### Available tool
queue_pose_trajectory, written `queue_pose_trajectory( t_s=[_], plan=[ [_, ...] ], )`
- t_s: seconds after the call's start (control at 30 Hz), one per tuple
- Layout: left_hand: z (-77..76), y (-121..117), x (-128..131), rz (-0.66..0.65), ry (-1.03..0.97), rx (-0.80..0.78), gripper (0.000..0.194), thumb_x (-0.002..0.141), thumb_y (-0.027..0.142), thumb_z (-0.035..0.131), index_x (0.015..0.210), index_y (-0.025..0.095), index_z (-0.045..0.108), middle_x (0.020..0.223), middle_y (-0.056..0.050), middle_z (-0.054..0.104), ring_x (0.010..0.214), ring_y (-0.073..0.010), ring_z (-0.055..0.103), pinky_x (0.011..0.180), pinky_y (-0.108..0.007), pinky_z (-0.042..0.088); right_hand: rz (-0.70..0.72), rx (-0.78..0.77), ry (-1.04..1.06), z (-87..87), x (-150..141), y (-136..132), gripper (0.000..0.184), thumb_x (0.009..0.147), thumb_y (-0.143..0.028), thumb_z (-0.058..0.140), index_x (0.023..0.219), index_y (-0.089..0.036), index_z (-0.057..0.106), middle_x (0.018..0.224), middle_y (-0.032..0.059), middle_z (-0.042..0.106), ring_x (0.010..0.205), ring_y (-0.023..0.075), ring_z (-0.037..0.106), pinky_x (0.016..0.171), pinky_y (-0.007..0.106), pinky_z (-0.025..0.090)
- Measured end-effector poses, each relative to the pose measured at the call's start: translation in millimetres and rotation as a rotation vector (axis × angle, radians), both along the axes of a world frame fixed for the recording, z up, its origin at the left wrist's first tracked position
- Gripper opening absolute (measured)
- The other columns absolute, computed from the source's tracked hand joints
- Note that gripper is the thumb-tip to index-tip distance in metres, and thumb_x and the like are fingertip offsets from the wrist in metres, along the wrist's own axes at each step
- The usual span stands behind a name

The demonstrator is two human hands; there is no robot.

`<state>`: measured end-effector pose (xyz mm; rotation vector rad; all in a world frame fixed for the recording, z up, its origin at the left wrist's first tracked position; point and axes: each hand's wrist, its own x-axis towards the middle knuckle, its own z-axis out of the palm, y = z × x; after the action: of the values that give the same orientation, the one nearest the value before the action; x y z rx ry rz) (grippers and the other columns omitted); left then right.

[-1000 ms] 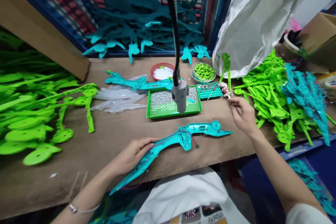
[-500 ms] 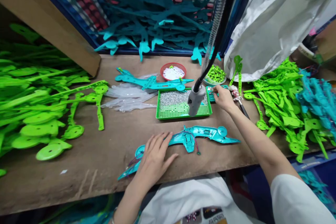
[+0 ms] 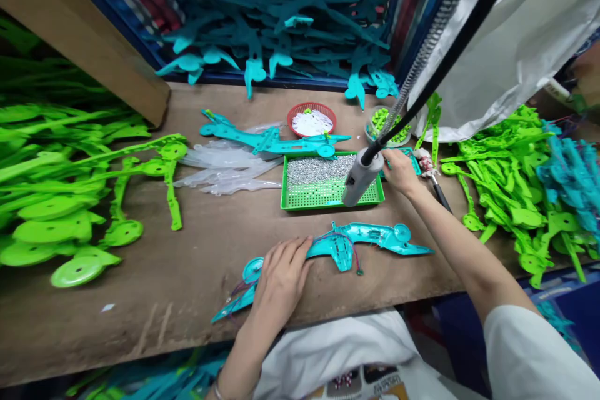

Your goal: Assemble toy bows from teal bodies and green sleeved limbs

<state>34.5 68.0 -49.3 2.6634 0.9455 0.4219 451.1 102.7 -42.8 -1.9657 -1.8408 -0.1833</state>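
My left hand [image 3: 282, 278] lies palm down over the left half of a long teal plastic part [image 3: 340, 247], with its fingers close together around it. The part rests hollow side up, with thin red and dark wires [image 3: 354, 249] along it. Farther forward, my right hand [image 3: 400, 172] is curled over a small teal tray [image 3: 413, 157]. Its fingertips are partly hidden behind a grey hand tool [image 3: 362, 178] hanging on a black cord, so what they pinch cannot be made out. Left of it stands a green perforated tray [image 3: 309, 200] of small metal pieces.
Bright green parts heap up at left [image 3: 56, 219] and right [image 3: 515, 187]. Another teal part [image 3: 274, 140], clear plastic strips [image 3: 225, 169], a red basket [image 3: 312, 106] and a bowl of green pieces [image 3: 391, 125] stand behind. A black-handled tool [image 3: 440, 195] lies at right.
My right hand has moved left from the black-handled tool to the small teal tray. My left hand has shifted along the part and its fingers have drawn together. The hanging tool now tilts.
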Motion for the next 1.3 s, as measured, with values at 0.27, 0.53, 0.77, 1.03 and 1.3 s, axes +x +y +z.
queue_pose_trajectory(
  t_s=[0.27, 0.53, 0.77, 1.03, 1.3],
  plan=[
    [7.0, -2.2, 3.8, 0.020, -0.010, -0.036, 0.039, 0.104, 0.025, 0.047, 0.142, 0.022, 0.053, 0.133, -0.012, 0.066, 0.122, -0.0284, 0.059, 0.105, -0.047, 0.046, 0.056, -0.034, -0.032, -6.8, 2.2, -6.6, 0.032, 0.085, -0.009, 0.050, 0.112, -0.017, 0.064, 0.103, 0.0145, 0.071, 0.100, 0.0295, 0.063, 0.092, 0.041, 0.051],
    [20.3, -0.3, 7.2, 0.015, 0.085, -0.061, 0.037, 0.104, 0.026, 0.047, 0.140, 0.020, 0.056, 0.129, -0.011, 0.068, 0.111, -0.0288, 0.061, 0.095, -0.045, 0.047, -0.013, -0.052, -0.149, -3.8, 2.7, -4.9, 0.031, 0.083, -0.014, 0.053, 0.110, -0.014, 0.068, 0.092, 0.0156, 0.073, 0.090, 0.0317, 0.065, 0.079, 0.041, 0.051],
    [18.6, -2.6, 4.2, 0.007, 0.108, -0.023, 0.036, 0.104, 0.026, 0.047, 0.139, 0.021, 0.055, 0.128, -0.011, 0.068, 0.110, -0.0284, 0.061, 0.091, -0.043, 0.047, -0.089, -0.015, 0.131, 8.7, -3.3, -5.5, 0.024, 0.078, -0.009, 0.055, 0.095, -0.016, 0.072, 0.088, 0.0117, 0.077, 0.085, 0.0300, 0.072, 0.082, 0.040, 0.053],
    [5.2, 0.3, 2.0, -0.011, 0.055, 0.016, 0.037, 0.103, 0.023, 0.052, 0.139, 0.021, 0.055, 0.127, -0.011, 0.068, 0.107, -0.0270, 0.061, 0.090, -0.042, 0.049, -0.189, 0.070, 0.582, 16.0, 1.3, -8.5, 0.031, 0.077, -0.016, 0.056, 0.105, -0.017, 0.070, 0.090, 0.0075, 0.079, 0.083, 0.0220, 0.075, 0.077, 0.034, 0.059],
    [2.3, -0.1, 0.8, -0.015, 0.035, 0.030, 0.038, 0.101, 0.022, 0.057, 0.139, 0.020, 0.055, 0.126, -0.009, 0.068, 0.108, -0.0266, 0.060, 0.091, -0.042, 0.048, -0.179, 0.019, 0.443, 17.9, -3.1, 3.0, 0.028, 0.076, -0.015, 0.057, 0.101, -0.017, 0.071, 0.084, 0.0058, 0.078, 0.076, 0.0208, 0.072, 0.079, 0.033, 0.056]
  ],
)
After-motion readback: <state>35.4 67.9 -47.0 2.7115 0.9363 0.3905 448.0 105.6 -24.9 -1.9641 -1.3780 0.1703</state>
